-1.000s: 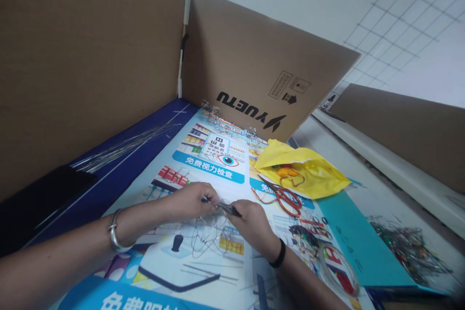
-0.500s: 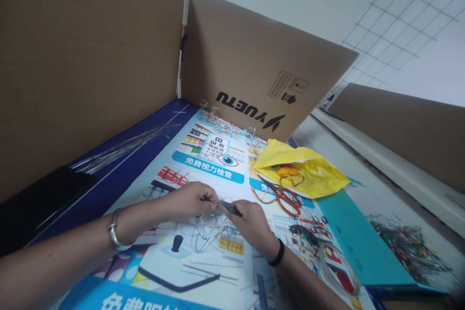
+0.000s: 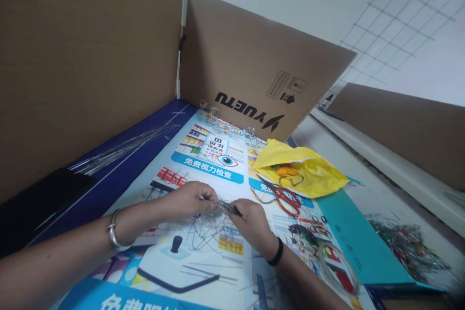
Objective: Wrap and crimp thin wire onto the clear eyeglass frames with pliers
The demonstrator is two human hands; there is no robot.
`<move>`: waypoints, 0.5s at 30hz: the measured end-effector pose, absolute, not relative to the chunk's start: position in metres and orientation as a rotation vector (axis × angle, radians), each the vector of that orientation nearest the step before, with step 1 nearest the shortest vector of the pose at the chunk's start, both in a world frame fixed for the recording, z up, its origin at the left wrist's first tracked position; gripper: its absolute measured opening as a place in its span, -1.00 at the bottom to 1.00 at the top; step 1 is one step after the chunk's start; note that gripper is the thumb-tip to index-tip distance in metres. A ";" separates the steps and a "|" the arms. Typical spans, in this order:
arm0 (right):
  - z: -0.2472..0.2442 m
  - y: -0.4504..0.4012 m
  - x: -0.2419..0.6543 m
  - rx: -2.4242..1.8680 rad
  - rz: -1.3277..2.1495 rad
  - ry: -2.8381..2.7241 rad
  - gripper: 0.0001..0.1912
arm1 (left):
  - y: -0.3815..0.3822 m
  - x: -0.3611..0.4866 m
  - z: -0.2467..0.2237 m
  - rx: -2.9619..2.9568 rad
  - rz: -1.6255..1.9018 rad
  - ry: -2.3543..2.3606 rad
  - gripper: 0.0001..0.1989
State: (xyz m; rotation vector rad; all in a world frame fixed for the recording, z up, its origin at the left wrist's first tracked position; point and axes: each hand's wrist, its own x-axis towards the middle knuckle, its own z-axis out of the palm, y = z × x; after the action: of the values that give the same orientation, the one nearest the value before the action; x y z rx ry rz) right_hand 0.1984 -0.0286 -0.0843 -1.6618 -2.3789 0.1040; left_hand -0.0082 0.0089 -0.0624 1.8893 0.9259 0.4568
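Note:
My left hand (image 3: 196, 198) is closed in a pinch on a thin wire piece (image 3: 207, 233), whose fine loops hang below the fingers over the printed sheet. In my right hand (image 3: 253, 225) is a pair of pliers (image 3: 227, 207), its grey jaws pointing left and meeting the wire close to my left fingertips. The exact grip of the jaws is too small to make out. Orange-handled scissors (image 3: 286, 199) lie just beyond my right hand, beside an open yellow bag (image 3: 323, 177) with orange thread at its mouth.
Cardboard panels (image 3: 247, 53) stand at the left and back. Long straight wires (image 3: 116, 147) lie on the blue strip at left. At right are a round clear container (image 3: 337, 269), a teal folder (image 3: 358, 237) and a tangled wire heap (image 3: 409, 247). More wire pieces (image 3: 232, 126) lie at the back.
Both hands stay almost in place, with the pliers still against the wire. My left fingers have shifted very slightly, and the camera view has moved a little.

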 end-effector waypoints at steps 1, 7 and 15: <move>-0.084 -0.029 0.199 -1.642 0.063 -2.396 -0.83 | 0.009 -0.008 -0.062 1.917 0.460 0.928 -0.85; -0.082 -0.030 0.198 -1.578 -0.058 -2.464 -0.92 | 0.008 -0.006 -0.063 2.024 0.471 0.851 -0.88; -0.079 -0.030 0.197 -1.573 -0.136 -2.537 -0.90 | 0.010 -0.005 -0.072 1.959 0.453 0.849 -0.91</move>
State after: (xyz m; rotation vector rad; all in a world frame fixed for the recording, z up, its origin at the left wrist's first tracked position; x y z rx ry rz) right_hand 0.1966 -0.0298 -0.0795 -1.5731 -2.5370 -0.1360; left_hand -0.0049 0.0095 -0.0723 1.9593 0.8489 0.4529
